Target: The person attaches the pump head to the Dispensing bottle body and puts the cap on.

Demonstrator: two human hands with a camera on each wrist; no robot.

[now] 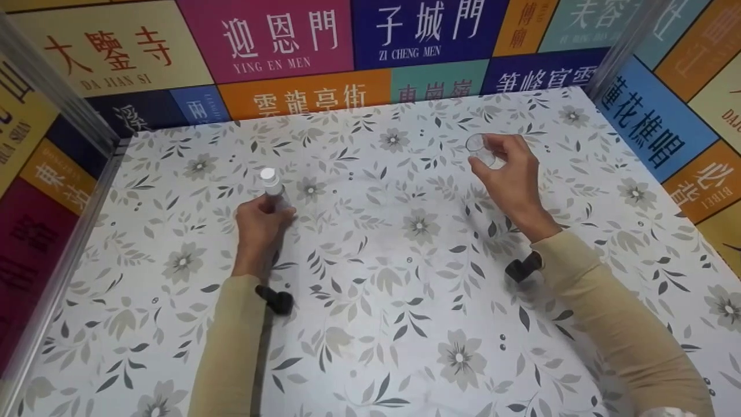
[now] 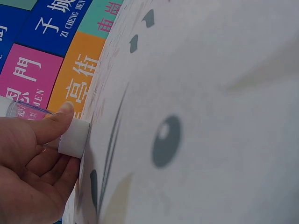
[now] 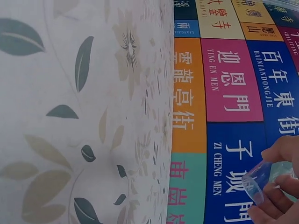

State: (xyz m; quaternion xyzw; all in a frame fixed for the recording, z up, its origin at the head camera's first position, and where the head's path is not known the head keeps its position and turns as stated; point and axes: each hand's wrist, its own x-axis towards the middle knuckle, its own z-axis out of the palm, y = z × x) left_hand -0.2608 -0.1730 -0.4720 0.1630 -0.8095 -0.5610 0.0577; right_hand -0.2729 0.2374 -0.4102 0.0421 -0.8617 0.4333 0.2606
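Observation:
My left hand (image 1: 259, 229) pinches a small clear bottle (image 1: 274, 184) with a white top, upright on the table. In the left wrist view, thumb and fingers of the left hand (image 2: 39, 163) hold it near its white lower end (image 2: 74, 137), which meets the tabletop. Off to the right, my right hand (image 1: 514, 179) grips a small clear cup (image 1: 479, 148) between thumb and fingers, above the table. The right wrist view shows the cup's (image 3: 254, 186) rim facing away from the right hand (image 3: 282, 193); part of the cup is hidden by fingers.
A white tablecloth (image 1: 370, 324) with grey leaves and flowers covers the table. Colourful panels (image 1: 283, 40) with large characters stand along its back and sides. Dark wrist mounts (image 1: 278, 300) stick out from both sleeves.

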